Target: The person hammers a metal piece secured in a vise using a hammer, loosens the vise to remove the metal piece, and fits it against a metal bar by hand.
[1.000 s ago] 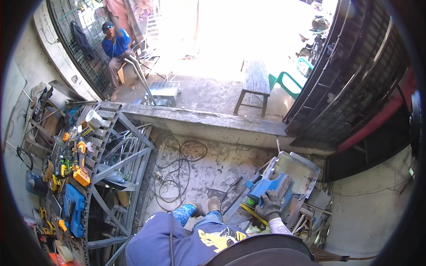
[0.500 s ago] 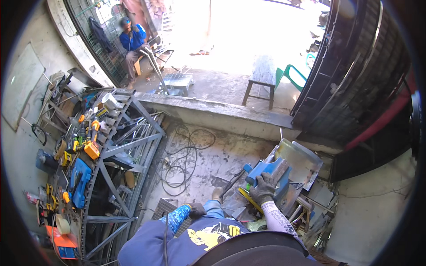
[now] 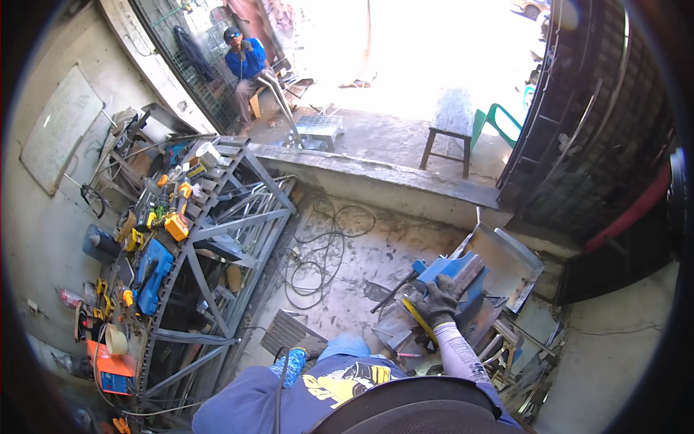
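My right hand (image 3: 438, 301), in a dark grey glove, reaches over a blue channel-shaped metal piece (image 3: 470, 286) in the pile on the right. Its fingers are bent over the piece's near edge. A flat yellow strip (image 3: 419, 320) slants beside and partly under the glove; what it belongs to is unclear. My left hand (image 3: 312, 347), also gloved, is low by my bent leg (image 3: 347, 346), over a ribbed grey panel (image 3: 286, 338). My sleeve and body hide part of it, and its fingers cannot be made out.
A steel-framed bench (image 3: 189, 253) at left carries a yellow power tool (image 3: 177, 224), a blue case (image 3: 154, 275) and a tape roll (image 3: 116, 340). Black cable (image 3: 318, 260) coils on the floor. Metal offcuts (image 3: 506, 347) pile up at right. Past the sill (image 3: 376, 177), a person (image 3: 248, 65) sits near a stool (image 3: 450, 119).
The view has swung left, so the scene sits further right. My right hand has slid a little toward me across the blue piece. My left hand has drawn back toward my body.
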Tool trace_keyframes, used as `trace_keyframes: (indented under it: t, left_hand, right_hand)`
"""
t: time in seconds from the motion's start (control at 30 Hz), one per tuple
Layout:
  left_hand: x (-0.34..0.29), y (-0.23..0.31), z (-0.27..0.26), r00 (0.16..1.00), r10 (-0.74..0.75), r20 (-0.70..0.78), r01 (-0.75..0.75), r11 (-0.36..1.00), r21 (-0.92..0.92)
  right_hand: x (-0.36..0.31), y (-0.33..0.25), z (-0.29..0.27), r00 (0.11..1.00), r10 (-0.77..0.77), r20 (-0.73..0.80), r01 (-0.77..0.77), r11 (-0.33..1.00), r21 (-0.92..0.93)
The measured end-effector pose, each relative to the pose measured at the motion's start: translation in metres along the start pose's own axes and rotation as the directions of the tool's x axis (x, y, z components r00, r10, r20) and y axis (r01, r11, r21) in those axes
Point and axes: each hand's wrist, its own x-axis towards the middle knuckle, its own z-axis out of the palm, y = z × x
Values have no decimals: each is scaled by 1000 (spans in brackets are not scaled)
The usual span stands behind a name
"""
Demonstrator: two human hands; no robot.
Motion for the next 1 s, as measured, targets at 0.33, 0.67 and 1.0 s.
trace_keyframes:
  t: [0.33, 0.67, 1.0]
  left_hand:
    - [49, -17, 8, 997, -9, -80, 6, 999, -38]
    - [33, -32, 15, 991, 85, -107, -81, 996, 42]
    - [40, -26, 19, 990, 48, -132, -49, 999, -1]
  right_hand:
    - [25, -2, 2, 899, -345, 268, 375, 925, -66]
    - [30, -13, -9, 866, -291, 406, 366, 923, -119]
    - [30, -19, -14, 872, -228, 433, 323, 933, -158]
